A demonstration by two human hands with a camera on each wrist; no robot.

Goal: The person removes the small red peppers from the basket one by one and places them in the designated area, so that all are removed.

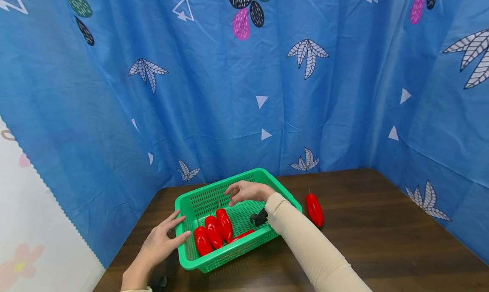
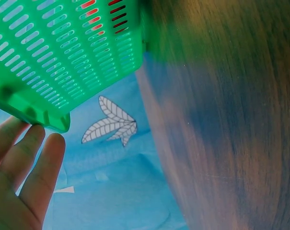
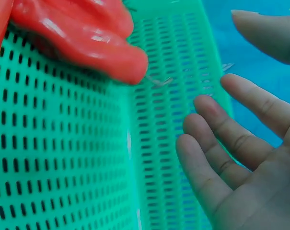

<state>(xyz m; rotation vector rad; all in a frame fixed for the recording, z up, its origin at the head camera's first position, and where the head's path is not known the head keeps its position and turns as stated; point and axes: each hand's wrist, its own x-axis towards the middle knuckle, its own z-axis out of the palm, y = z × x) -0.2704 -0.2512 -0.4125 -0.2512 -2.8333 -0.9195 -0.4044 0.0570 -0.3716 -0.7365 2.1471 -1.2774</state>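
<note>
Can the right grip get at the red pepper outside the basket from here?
Probably yes: the right grip looks empty and nothing covers that red pepper. The grip is over the green basket, though, so it would likely need to clear the rim.

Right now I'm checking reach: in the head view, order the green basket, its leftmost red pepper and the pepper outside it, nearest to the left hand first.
1. Green basket: left rim beside the left hand.
2. Leftmost red pepper: inside, left end.
3. Outside pepper: on the table, right side.
</note>
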